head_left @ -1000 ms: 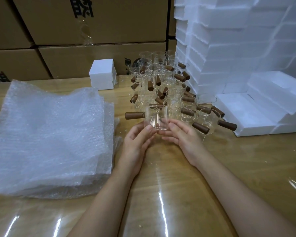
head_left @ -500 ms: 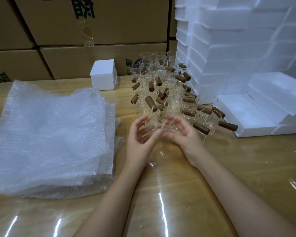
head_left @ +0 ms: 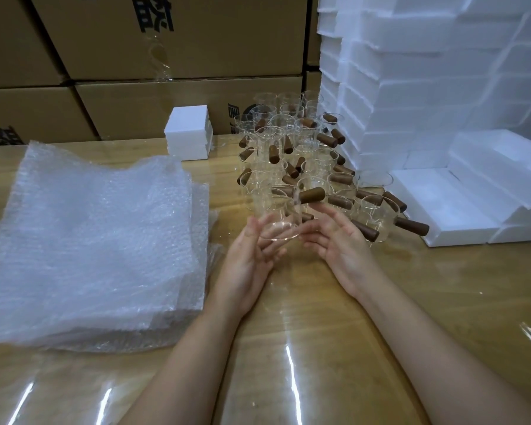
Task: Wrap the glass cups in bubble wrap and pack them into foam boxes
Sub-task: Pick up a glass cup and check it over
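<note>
Head view: both hands hold one glass cup (head_left: 279, 223) at mid-frame, just in front of the cup cluster (head_left: 304, 154). Vs. a sec ago it's been turned: then it stood upright w/ its wooden handle (head_left: 311, 194) pointing to frame left; now it's tipped, rim facing the viewer, handle sticking up & right. Left hand (head_left: 250, 259) grips it, thumb on the rim's left edge, fingers curled under. Right hand (head_left: 342, 246) isn't clamped: fingers near-straight, steadying the cup's right side. Prob. a check or re-orient before wrapping, so the wrap step hasn't begun. The cup is apart from the bubble wrap stack (head_left: 89, 240) at frame left, and no sheet is pulled out.

Containers: open foam box (head_left: 442, 210) at mid right, no cup shows in it. Foam box stack (head_left: 411, 87) fills the upper right, insides hidden. Small shut foam box (head_left: 189, 133) at upper centre, contents unseen. Cardboard cartons (head_left: 166, 41) run along the top, all shut. Everything sits on the table (head_left: 411, 302).
</note>
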### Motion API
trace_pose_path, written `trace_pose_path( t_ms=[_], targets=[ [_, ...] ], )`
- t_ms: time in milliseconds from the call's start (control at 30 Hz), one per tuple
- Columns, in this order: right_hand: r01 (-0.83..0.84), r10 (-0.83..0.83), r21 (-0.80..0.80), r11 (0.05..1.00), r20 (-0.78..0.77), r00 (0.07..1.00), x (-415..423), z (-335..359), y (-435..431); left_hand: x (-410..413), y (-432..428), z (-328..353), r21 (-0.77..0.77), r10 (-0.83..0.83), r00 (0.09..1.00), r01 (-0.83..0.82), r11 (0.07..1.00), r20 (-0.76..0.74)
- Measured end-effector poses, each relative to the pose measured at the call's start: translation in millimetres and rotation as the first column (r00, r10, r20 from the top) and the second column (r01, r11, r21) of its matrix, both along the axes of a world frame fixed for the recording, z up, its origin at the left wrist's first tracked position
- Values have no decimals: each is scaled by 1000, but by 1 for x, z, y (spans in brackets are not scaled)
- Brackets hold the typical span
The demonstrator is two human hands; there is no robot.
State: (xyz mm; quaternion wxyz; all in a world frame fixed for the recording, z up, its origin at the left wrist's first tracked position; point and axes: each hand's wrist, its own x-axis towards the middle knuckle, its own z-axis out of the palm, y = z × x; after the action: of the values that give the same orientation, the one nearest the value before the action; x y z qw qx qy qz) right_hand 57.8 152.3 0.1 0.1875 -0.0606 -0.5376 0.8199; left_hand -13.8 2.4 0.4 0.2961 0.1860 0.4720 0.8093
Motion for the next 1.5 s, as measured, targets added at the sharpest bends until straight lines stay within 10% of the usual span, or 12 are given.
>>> trace_pose_path(
  t_ms=[533,1500],
  targets=[
    [-55,27,-276,960,-104,994,1,2,8,-3,4,-6,-119,32,999,-33,992,-12],
    [-83,67,-258,963,-68,995,0,-1,11,-7,-2,-7,56,121,988,-126,990,95]
  ],
)
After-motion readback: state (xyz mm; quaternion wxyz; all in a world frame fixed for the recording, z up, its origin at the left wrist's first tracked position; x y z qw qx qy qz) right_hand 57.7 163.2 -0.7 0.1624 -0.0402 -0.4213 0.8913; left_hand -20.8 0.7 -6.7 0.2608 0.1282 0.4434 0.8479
